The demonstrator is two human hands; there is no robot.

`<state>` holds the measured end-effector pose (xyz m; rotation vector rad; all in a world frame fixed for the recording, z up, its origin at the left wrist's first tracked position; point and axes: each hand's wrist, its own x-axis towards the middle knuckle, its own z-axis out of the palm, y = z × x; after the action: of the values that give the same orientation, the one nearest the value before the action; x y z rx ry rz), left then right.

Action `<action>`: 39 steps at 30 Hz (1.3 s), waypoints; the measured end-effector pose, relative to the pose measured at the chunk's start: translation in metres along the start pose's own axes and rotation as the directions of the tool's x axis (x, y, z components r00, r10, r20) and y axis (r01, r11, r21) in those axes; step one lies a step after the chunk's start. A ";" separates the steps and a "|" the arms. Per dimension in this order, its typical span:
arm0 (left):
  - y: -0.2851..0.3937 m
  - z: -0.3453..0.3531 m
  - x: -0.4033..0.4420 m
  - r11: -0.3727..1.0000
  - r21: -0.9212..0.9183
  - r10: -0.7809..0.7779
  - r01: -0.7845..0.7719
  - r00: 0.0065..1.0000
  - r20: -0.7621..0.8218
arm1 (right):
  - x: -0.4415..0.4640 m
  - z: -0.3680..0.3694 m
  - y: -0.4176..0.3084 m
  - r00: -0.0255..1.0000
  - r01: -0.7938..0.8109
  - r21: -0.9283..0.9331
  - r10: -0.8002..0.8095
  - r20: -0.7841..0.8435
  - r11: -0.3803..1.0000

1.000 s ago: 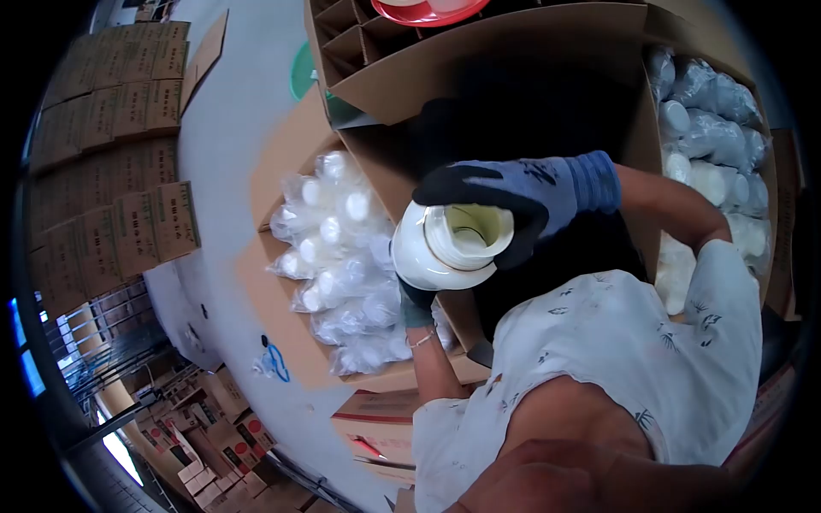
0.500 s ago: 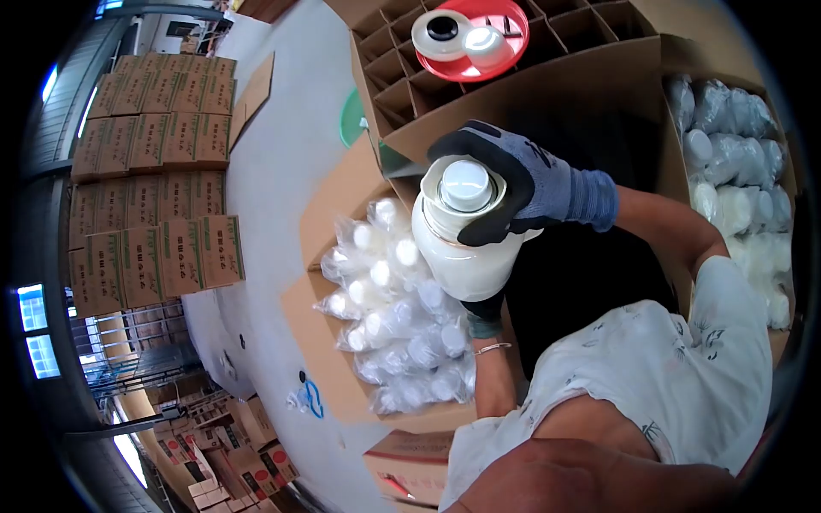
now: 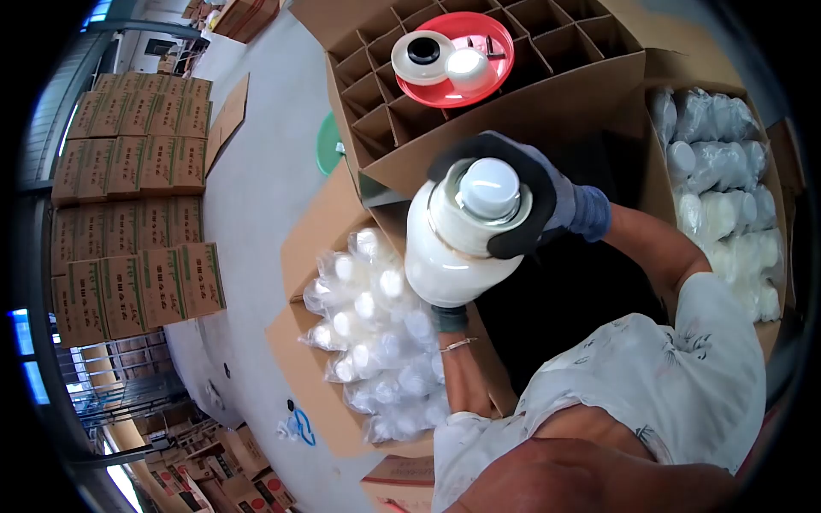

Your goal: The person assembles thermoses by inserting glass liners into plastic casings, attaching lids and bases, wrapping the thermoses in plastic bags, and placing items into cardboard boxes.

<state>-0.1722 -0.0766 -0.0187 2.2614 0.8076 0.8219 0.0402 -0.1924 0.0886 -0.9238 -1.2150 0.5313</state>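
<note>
A large white bottle (image 3: 457, 261) with a pale round cap (image 3: 490, 188) is held up in front of me, its top tilted toward the camera. My right hand (image 3: 543, 184), in a grey-blue and black work glove, is wrapped round the collar at the bottle's neck. From below, my left hand (image 3: 450, 318) holds the bottle's lower part; its fingers are hidden behind the bottle and only the dark glove cuff shows. Beyond the bottle, a red dish (image 3: 500, 73) rests on a divided carton (image 3: 479, 141), carrying a white ring-shaped part (image 3: 410, 71), a white cap and small dark pieces.
Below left, an open carton (image 3: 291, 265) holds several plastic-wrapped white items (image 3: 368, 355). Another carton (image 3: 663, 184) of bagged white items (image 3: 727, 205) stands at right. Stacked brown boxes (image 3: 141, 291) stand across the floor, and a green round object (image 3: 328, 145) is beside the divided carton.
The bottle is nearer the camera and slightly left, with its cap showing larger. My right hand has turned with it and still grips the collar. The surroundings have shifted left and slightly down in view.
</note>
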 end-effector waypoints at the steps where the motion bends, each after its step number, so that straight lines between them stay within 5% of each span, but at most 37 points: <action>1: -0.001 -0.003 0.005 1.000 -0.025 -0.008 0.009 0.999 0.032 | -0.002 -0.001 -0.001 1.000 0.009 0.030 -0.008 -0.024 1.000; 2: -0.002 -0.008 0.013 0.999 -0.047 -0.012 0.016 0.997 0.071 | -0.012 -0.002 0.002 1.000 -0.014 0.098 0.017 -0.026 0.995; 3: -0.002 -0.016 0.022 0.998 -0.063 -0.010 0.018 0.993 0.117 | -0.021 -0.012 -0.002 0.996 0.063 -0.064 -0.059 0.065 0.996; 6: 0.009 -0.046 0.059 0.997 -0.013 0.078 -0.079 0.937 0.340 | -0.072 -0.027 0.010 0.938 0.203 -0.158 -0.145 0.316 0.966; 9: 0.053 -0.061 0.095 0.935 0.005 0.274 -0.353 0.735 0.621 | -0.089 -0.076 0.007 0.799 0.080 -0.237 0.080 0.596 0.968; 11: 0.083 -0.042 0.097 0.869 -0.090 0.373 -0.487 0.524 0.766 | -0.057 -0.103 0.009 0.811 0.128 -0.428 0.154 0.564 0.894; 13: 0.094 -0.011 0.081 0.856 -0.176 0.380 -0.487 0.360 0.852 | -0.035 -0.118 0.036 0.975 0.216 -0.721 -0.111 0.191 0.659; 14: 0.084 0.008 0.067 0.876 -0.165 0.328 -0.452 0.309 0.893 | -0.005 -0.124 0.056 0.974 0.226 -0.795 -0.131 0.184 0.563; 19: 0.078 0.010 0.051 0.881 -0.236 0.412 -0.411 0.420 0.809 | 0.141 -0.134 0.160 0.999 0.025 -0.962 -0.037 0.015 0.271; 23: 0.092 0.006 0.061 0.920 -0.201 0.351 -0.337 0.476 0.806 | 0.198 -0.105 0.174 0.873 -0.243 -0.964 0.457 -0.170 0.105; 24: 0.096 0.003 0.066 0.928 -0.122 0.324 -0.352 0.601 0.730 | 0.209 -0.117 0.194 0.844 -0.242 -0.949 0.527 -0.103 0.204; 25: 0.096 0.001 0.070 0.935 -0.044 0.299 -0.353 0.713 0.634 | 0.213 -0.122 0.204 0.895 -0.183 -0.954 0.443 -0.061 0.239; 26: 0.078 0.000 0.077 0.884 -0.124 0.465 -0.452 0.812 0.352 | 0.216 -0.126 0.213 0.935 -0.119 -0.958 0.354 -0.019 0.263; 27: 0.060 -0.001 0.083 0.935 -0.195 0.332 -0.297 0.926 0.182 | 0.210 -0.120 0.207 0.995 0.005 -0.982 0.099 0.024 0.190; 28: 0.063 -0.004 0.093 0.808 -0.572 -0.052 0.143 0.984 0.172 | 0.189 -0.106 0.156 0.938 0.293 -0.903 -0.276 0.208 0.314; 29: 0.061 -0.005 0.107 0.683 -0.700 -0.170 0.209 0.977 0.127 | 0.176 -0.082 0.108 0.786 0.519 -0.758 -0.569 0.243 0.394; 30: 0.056 -0.003 0.114 0.579 -0.804 -0.113 0.135 0.990 0.085 | 0.163 -0.079 0.121 0.858 0.492 -0.727 -0.410 0.310 0.480; 31: 0.064 0.001 0.121 0.456 -0.869 -0.135 0.190 0.980 0.144 | 0.141 -0.064 0.105 0.846 0.514 -0.720 -0.415 0.335 0.467; 32: 0.073 0.005 0.129 0.324 -0.914 -0.157 0.243 0.967 0.202 | 0.115 -0.045 0.082 0.897 0.440 -0.616 -0.285 0.339 0.653; 33: 0.075 0.009 0.130 0.057 -0.941 -0.124 0.333 0.938 0.324 | 0.090 -0.031 0.065 0.951 0.244 -0.671 -0.039 0.306 0.700; 34: 0.077 0.016 0.124 0.297 -0.916 -0.137 0.270 0.961 0.238 | 0.082 -0.029 0.061 0.973 0.048 -0.645 0.110 0.202 0.763; 35: 0.081 0.020 0.121 0.648 -0.762 0.014 0.008 1.000 0.023 | 0.069 -0.030 0.074 0.972 -0.081 -0.409 0.163 0.171 0.909; 36: 0.084 0.024 0.117 0.854 -0.449 0.235 -0.263 0.965 -0.118 | 0.056 -0.032 0.087 0.967 -0.198 -0.132 0.215 0.138 0.971; 37: 0.093 0.024 0.116 0.868 -0.047 0.483 -0.495 0.861 -0.160 | 0.047 -0.037 0.084 0.961 -0.247 0.073 0.234 0.149 0.966; 38: 0.102 0.015 0.111 0.838 -0.001 0.543 -0.545 0.834 -0.098 | 0.038 -0.042 0.080 0.954 -0.290 0.284 0.253 0.160 0.914; 39: 0.084 0.026 0.107 0.846 -0.351 0.366 -0.400 0.916 -0.162 | 0.028 -0.047 0.076 0.947 -0.321 0.471 0.272 0.171 0.822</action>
<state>-0.0594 -0.0639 0.0602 2.0650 0.1939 1.1589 0.1022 -0.1435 0.0378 -0.6477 -0.9495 1.0966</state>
